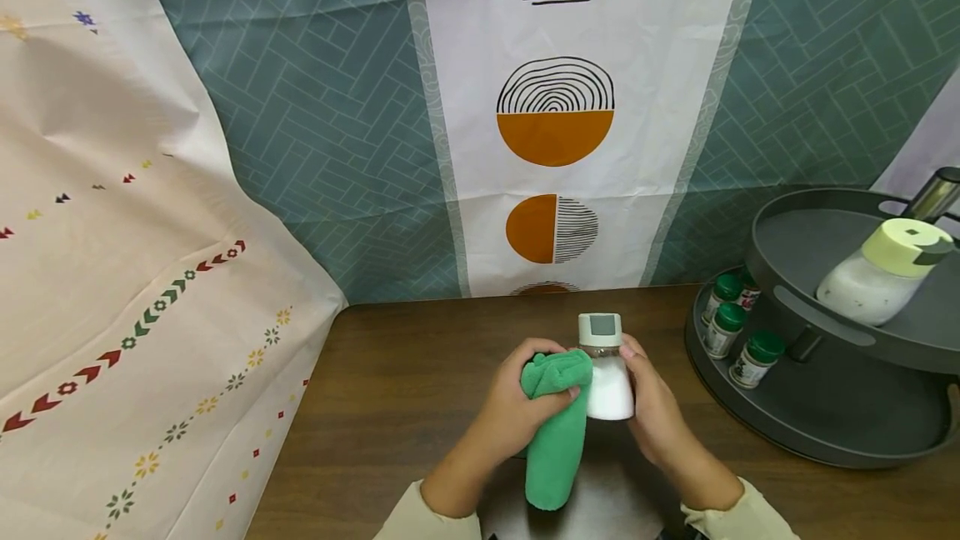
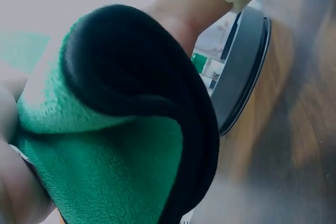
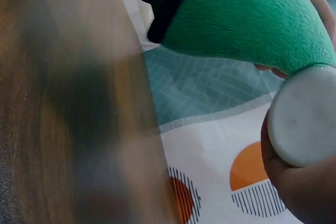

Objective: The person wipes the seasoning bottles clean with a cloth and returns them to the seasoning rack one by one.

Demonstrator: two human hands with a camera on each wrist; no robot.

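A green cloth (image 1: 555,448) with a dark edge hangs from my left hand (image 1: 517,407), whose fingers and thumb grip it in a bunch. The cloth lies against the left side of a clear jar (image 1: 609,386) of white powder with a pale lid. My right hand (image 1: 656,407) holds that jar upright from its right side, above the table. In the right wrist view the jar's round bottom (image 3: 307,116) faces the camera, with the cloth touching its edge. The left wrist view is mostly filled by the folded cloth (image 2: 105,177).
To the right stands a dark two-tier round rack (image 1: 825,432). On its lower tier are several small green-capped spice jars (image 1: 763,357); a yellow-lidded jar (image 1: 870,282) leans on the upper one. The brown wooden table (image 1: 390,390) meets a patterned cloth backdrop (image 1: 555,190).
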